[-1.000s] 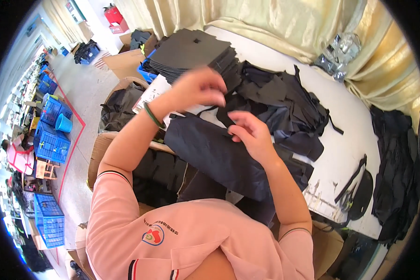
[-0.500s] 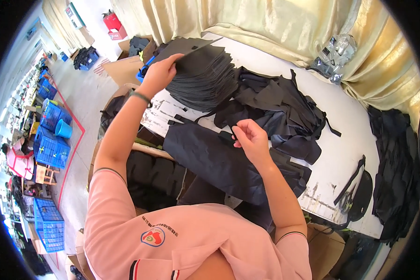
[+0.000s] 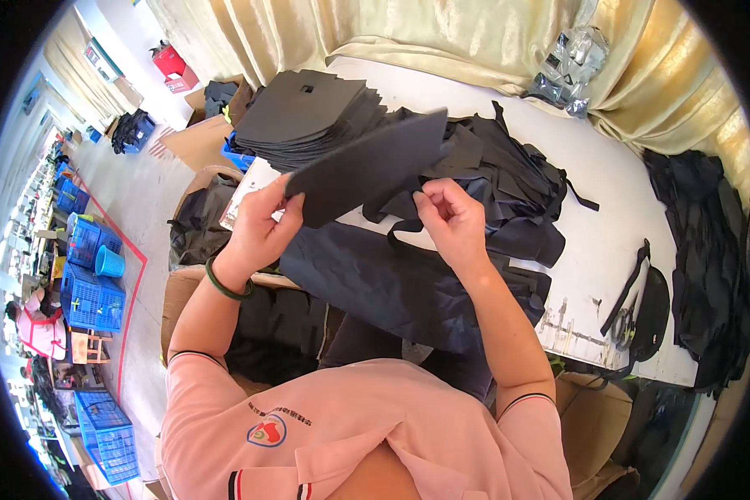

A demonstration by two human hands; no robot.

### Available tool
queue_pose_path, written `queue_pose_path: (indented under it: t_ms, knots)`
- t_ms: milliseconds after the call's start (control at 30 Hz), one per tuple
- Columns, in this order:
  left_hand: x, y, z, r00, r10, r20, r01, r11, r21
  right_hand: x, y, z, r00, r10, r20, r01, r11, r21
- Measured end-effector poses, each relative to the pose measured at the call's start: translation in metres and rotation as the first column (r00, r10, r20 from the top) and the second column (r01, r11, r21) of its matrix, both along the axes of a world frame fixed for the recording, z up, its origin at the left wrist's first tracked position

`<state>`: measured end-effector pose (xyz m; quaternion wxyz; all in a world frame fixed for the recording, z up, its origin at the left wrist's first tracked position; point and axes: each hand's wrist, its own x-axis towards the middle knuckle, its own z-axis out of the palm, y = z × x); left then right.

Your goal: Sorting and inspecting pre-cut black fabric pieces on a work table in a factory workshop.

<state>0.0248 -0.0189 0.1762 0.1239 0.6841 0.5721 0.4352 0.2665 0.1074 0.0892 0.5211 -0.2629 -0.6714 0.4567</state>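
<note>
Left hand (image 3: 262,229) grasping a dark stiff panel (image 3: 367,167), right hand (image 3: 450,218) pinching dark fabric (image 3: 392,275) draped over the white worktop (image 3: 617,225)

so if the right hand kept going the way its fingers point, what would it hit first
Most likely the stiff black panel that the left hand holds up: the right hand points up-left at its lower edge, fingers pinching dark fabric. Depth is unclear, so it may pass just under.

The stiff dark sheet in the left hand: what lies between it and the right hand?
Nothing lies between them in the head view: the sheet stretches from the left hand to the right hand.
</note>
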Motion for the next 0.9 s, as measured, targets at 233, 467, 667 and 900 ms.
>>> queue_pose_path:
  t_ms: [233, 467, 667, 900]
  knots:
    - [0.011, 0.013, 0.008, 0.707, -0.707, 0.005, 0.697, 0.696, -0.173, 0.023, 0.002, 0.000, 0.980, 0.192, 0.047, -0.194, 0.980, 0.051]
    - [0.065, 0.044, -0.052, 0.939, -0.340, -0.048, 0.341, 0.940, 0.029, 0.021, -0.009, -0.004, 0.911, 0.410, 0.038, -0.400, 0.904, -0.151]
    - [0.077, 0.053, -0.041, 0.867, -0.211, -0.451, 0.336, 0.916, 0.218, 0.057, -0.002, 0.042, 0.673, 0.727, -0.135, -0.651, 0.496, -0.574]
    - [0.048, 0.039, -0.027, 0.891, -0.264, 0.369, 0.298, 0.954, -0.040, 0.085, 0.020, 0.029, 0.663, 0.627, 0.410, -0.416, 0.763, -0.494]
